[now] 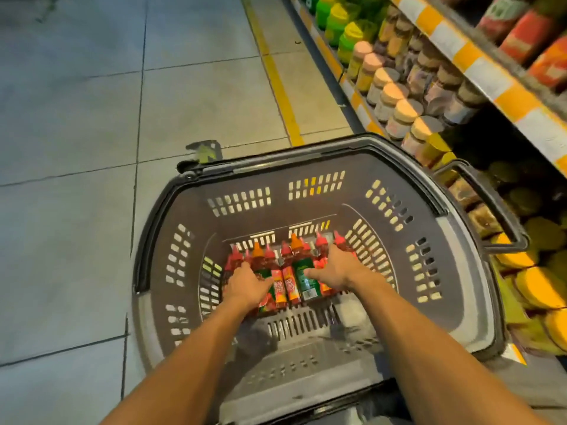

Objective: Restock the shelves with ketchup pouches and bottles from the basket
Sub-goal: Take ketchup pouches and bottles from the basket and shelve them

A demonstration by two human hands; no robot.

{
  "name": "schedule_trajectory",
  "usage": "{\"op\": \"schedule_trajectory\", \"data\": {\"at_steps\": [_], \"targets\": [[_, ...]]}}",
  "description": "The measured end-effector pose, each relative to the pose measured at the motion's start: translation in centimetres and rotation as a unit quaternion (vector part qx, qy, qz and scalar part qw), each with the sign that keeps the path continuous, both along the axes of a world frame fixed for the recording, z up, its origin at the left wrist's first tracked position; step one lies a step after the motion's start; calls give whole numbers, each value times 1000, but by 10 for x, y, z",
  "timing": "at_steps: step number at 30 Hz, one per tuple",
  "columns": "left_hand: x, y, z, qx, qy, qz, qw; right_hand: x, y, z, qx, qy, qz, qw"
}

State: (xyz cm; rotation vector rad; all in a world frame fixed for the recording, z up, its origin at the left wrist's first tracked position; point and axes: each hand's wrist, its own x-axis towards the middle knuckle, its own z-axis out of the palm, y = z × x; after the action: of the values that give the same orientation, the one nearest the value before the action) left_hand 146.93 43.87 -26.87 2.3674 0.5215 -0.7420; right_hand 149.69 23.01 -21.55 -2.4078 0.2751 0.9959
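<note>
A grey plastic basket [310, 185] stands on the floor beside the shelves. Several ketchup bottles [293, 262] with red and orange caps lie side by side on its bottom. Both my arms reach down into it. My left hand [245, 285] lies over the bottles at the left end of the row, fingers curled around them. My right hand [336, 268] lies over the bottles at the right end, thumb against a green-labelled bottle [303, 282]. The bottles under my palms are mostly hidden.
Shelves [478, 69] run along the right, holding jars [399, 113] with pale lids, green containers [343, 23] farther off and yellow packs [534, 283] low down. The basket's black handle [491, 204] hangs over its right side. Tiled floor with a yellow line [282, 96] spreads to the left.
</note>
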Motion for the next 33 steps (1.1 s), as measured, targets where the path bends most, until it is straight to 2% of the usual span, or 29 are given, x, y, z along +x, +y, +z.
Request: {"op": "schedule_trajectory", "data": {"at_steps": [5, 9, 12, 16, 22, 26, 30, 33], "targets": [[10, -9, -24, 80, 42, -46, 995, 10, -2, -48, 4, 26, -30, 999], [11, -17, -35, 124, 59, -42, 990, 14, 1, -71, 7, 40, -21, 999], [8, -24, -40, 147, 46, -25, 988, 13, 8, -83, 7, 45, -7, 999], [-2, -36, -39, 186, -21, -48, 981, 10, 14, -90, -9, 33, 6, 999], [1, -36, -32, 46, -12, 7, 999, 11, 13, -83, 15, 30, -13, 999], [3, -29, -22, -52, -35, 56, 996, 18, 0, -59, 48, -13, -35, 998], [3, -30, 13, -144, -98, 107, 979, 16, -17, -15, 93, -37, -67, 993], [2, -34, 55, -243, -135, 137, 951, 11, -34, 30, 116, -64, -91, 987]]}}
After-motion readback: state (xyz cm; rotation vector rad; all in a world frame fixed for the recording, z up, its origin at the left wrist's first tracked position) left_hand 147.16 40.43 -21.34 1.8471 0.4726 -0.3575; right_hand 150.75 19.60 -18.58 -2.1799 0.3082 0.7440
